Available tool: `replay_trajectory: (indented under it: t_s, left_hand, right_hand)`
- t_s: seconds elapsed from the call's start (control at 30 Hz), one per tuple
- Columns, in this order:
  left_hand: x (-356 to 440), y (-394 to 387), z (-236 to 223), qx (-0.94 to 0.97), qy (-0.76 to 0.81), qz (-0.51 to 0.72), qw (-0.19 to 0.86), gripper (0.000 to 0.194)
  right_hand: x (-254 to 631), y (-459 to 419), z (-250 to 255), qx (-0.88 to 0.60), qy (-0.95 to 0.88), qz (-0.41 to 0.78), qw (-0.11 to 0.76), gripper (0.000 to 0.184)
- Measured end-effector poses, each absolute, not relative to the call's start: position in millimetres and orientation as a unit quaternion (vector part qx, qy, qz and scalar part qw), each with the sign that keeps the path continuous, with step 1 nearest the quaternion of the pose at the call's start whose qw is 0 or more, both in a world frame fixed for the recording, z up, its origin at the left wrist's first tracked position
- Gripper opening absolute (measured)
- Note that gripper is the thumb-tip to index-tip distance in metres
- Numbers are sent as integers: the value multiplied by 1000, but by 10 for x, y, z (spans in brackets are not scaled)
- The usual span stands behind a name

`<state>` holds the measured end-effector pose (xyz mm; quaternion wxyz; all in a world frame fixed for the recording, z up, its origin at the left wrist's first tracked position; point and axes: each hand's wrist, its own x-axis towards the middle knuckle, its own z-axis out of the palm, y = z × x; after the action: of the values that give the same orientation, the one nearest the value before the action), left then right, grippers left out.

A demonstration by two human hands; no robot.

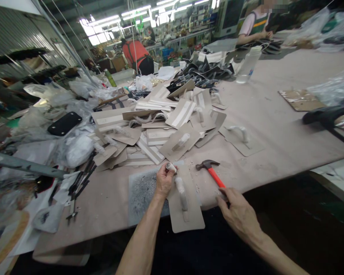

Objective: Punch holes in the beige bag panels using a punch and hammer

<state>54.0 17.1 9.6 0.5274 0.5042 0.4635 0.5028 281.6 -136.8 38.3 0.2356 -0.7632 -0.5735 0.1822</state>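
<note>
My left hand (164, 181) is closed around a short, pale cylindrical piece (171, 167) with a round end facing up; its exact kind is unclear. Beneath and beside that hand lies a beige panel (189, 215), its near end jutting past the table edge. A plastic-wrapped handle (181, 191) is fixed along the panel's middle. On the right, my right hand (239, 212) has its fingers on the end of a claw hammer's (213, 173) red handle. The hammer's dark head rests on the table, pointing away. A grey, worn mat (141, 196) lies partly under the panel.
Beyond my hands is a heap of beige panels (183, 143) with wrapped handles. Another panel (242, 141) lies apart to the right. Plastic bags (80, 149) and dark tools (81, 179) crowd the left. A clear bottle (248, 65) stands farther back; people work beyond.
</note>
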Motion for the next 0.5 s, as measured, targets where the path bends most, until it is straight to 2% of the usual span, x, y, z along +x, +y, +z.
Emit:
replay_trajectory:
  t_s: [0.1, 0.2, 0.3, 0.37, 0.5]
  left_hand:
    - [541, 179, 71, 512, 469, 500, 518, 31]
    - [546, 182, 52, 524, 474, 490, 510, 30]
    - [554, 183, 33, 528, 477, 491, 503, 30]
    - [557, 185, 16, 539, 482, 489, 487, 28]
    - [564, 181, 0, 584, 497, 474, 434, 27]
  right_hand:
    - [3021, -1201, 277, -778, -615, 92, 91, 30]
    - [3084, -1163, 139, -782, -613, 111, 30, 29]
    - [3076, -1160, 83, -785, -597, 154, 60, 22]
    - [3046, -1136, 116, -791, -555, 235, 107, 15]
    - [2934, -1050, 302, -686, -323, 590, 278, 13]
